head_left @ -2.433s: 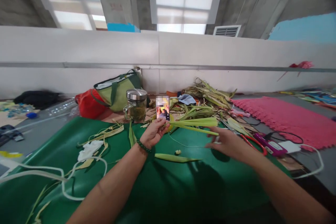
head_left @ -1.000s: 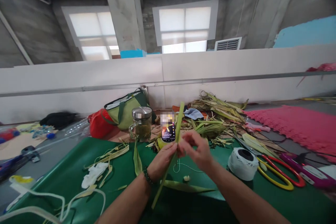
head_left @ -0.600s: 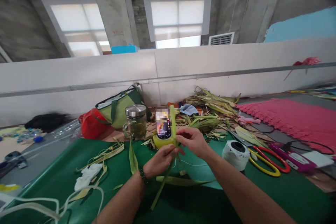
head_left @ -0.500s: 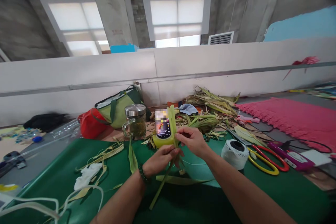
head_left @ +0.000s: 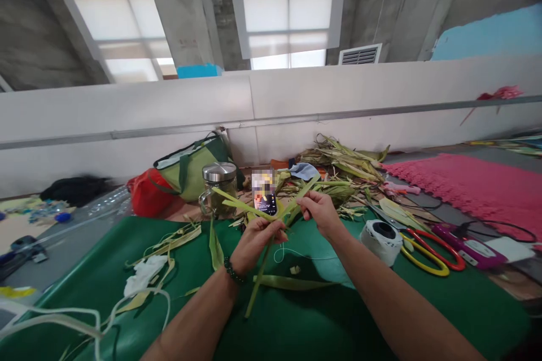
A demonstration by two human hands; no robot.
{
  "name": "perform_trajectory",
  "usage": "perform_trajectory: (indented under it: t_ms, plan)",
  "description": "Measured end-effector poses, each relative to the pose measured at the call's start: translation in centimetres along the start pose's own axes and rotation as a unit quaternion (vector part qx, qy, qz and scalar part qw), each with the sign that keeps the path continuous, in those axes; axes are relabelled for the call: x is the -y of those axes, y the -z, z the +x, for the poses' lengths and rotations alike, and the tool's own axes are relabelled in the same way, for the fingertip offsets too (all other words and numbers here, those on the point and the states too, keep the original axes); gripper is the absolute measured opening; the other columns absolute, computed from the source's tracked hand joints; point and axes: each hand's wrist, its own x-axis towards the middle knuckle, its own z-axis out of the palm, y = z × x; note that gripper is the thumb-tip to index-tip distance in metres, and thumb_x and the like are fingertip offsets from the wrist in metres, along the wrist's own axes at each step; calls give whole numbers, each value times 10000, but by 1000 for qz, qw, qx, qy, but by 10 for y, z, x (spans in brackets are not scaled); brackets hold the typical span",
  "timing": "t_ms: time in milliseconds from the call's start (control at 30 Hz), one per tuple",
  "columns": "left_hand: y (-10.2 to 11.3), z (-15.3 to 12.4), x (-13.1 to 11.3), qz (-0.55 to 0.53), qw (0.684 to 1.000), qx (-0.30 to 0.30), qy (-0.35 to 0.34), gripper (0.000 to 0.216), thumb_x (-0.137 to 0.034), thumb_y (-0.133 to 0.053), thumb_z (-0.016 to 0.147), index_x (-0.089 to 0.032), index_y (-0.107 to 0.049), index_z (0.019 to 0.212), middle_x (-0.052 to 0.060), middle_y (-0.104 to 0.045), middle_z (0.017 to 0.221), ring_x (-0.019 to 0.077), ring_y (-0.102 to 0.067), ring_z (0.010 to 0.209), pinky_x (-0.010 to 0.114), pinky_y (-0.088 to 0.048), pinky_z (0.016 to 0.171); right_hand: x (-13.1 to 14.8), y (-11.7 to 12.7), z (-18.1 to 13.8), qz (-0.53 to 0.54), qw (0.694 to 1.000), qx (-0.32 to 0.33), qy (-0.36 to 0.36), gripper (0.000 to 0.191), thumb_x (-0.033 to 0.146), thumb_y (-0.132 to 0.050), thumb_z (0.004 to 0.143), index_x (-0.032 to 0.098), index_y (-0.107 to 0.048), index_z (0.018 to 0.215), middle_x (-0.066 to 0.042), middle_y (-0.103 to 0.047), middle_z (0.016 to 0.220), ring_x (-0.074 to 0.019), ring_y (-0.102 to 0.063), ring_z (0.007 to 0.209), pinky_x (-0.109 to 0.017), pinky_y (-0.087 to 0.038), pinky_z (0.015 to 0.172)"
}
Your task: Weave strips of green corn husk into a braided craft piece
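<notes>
My left hand (head_left: pixel 255 240), with a dark bead bracelet on the wrist, is closed on a long green leaf strip (head_left: pixel 258 287) above the green mat (head_left: pixel 296 321). From that grip the strip splits into a V. One half (head_left: pixel 231 201) slants up to the left. My right hand (head_left: pixel 322 213) pinches the other half (head_left: pixel 302 194) and holds it up to the right. The strip's lower tail hangs down to the mat. A thin white thread (head_left: pixel 292 252) loops just below my hands.
A phone (head_left: pixel 264 190) stands behind my hands beside a lidded glass jar (head_left: pixel 219 187). A white tape roll (head_left: pixel 379 240), red and yellow scissors (head_left: pixel 427 259) and a purple tool (head_left: pixel 470 242) lie right. Leaf pile (head_left: pixel 339 169), bags (head_left: pixel 186 166), pink mat (head_left: pixel 470 189) further back. Leaf scraps and white cord (head_left: pixel 139 276) lie left.
The leaf strip, held upright in front of the phone half a second ago, is now pulled apart into a V, my right hand having moved up and to the right.
</notes>
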Motion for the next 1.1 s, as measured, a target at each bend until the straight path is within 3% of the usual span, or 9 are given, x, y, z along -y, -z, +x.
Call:
perform_trajectory:
  t_ms: [200, 300, 433, 533, 567, 667, 800, 933, 1100]
  plan:
    - [1, -3, -2, 37, 999, -17, -12, 340, -471, -679, 701, -136, -689, 640, 28, -625, 523, 135, -576, 531, 243, -474, 581, -3, 27, 11, -178, 980, 73, -60, 257, 196, -618, 582, 168, -502, 355, 28, -416, 327, -91, -375, 334, -221, -262, 382]
    - [-3, -2, 2, 42, 999, 7, 7, 373, -486, -693, 678, -119, -685, 615, 25, -589, 451, 112, -513, 428, 226, -423, 487, 7, 35, 0, -237, 968, 49, 73, 166, 272, -664, 658, 165, -619, 539, 9, -527, 486, -112, -465, 477, -213, -327, 465]
    - [-6, 1, 8, 60, 995, 61, 40, 406, -500, -764, 555, -129, -614, 488, 3, -534, 407, 93, -455, 388, 215, -365, 441, 15, 21, -22, -258, 892, 201, 312, 388, 350, -774, 634, 208, -660, 977, -33, -621, 870, -144, -557, 726, -219, -424, 616]
    - [-5, 0, 7, 108, 991, 79, 14, 430, -514, -714, 613, -134, -596, 450, 18, -547, 429, 111, -476, 436, 226, -382, 480, 10, 5, -29, -256, 868, 214, 366, 117, 299, -691, 749, 185, -666, 755, -27, -595, 777, -135, -543, 723, -214, -407, 623]
    - [-4, -1, 5, 124, 989, 81, 6, 428, -513, -679, 657, -136, -611, 466, 29, -569, 451, 124, -498, 464, 231, -401, 502, 8, 2, -28, -240, 874, 208, 368, 168, 285, -639, 793, 171, -639, 670, -18, -574, 708, -123, -526, 680, -209, -393, 601]
    - [-4, -6, -1, 154, 984, 86, 2, 330, -440, -643, 720, -146, -666, 572, 44, -647, 555, 152, -564, 559, 239, -449, 568, 3, 1, -21, -165, 918, 169, 319, 315, 294, -540, 839, 153, -566, 559, 14, -495, 567, -91, -455, 563, -195, -349, 528]
    - [-4, -8, -4, 138, 985, 102, 15, 215, -365, -684, 700, -152, -713, 696, 42, -690, 628, 156, -603, 622, 241, -483, 621, -4, 6, -6, -73, 974, 140, 162, 323, 376, -555, 772, 154, -543, 537, 30, -475, 501, -76, -417, 478, -188, -331, 455]
    - [-1, -2, 1, 51, 993, 93, 46, 287, -379, -752, 631, -134, -726, 778, 35, -685, 584, 138, -597, 564, 247, -490, 604, -19, 2, 6, -109, 983, 144, 36, 308, 356, -544, 743, 156, -538, 509, 31, -497, 452, -72, -412, 418, -190, -343, 430]
    - [1, 3, 6, -4, 992, 67, 110, 363, -450, -792, 555, -107, -698, 625, 54, -675, 552, 123, -598, 518, 229, -475, 564, -33, -3, 12, -184, 974, 130, 30, 292, 284, -607, 694, 155, -550, 438, 30, -481, 385, -77, -398, 389, -193, -287, 406]
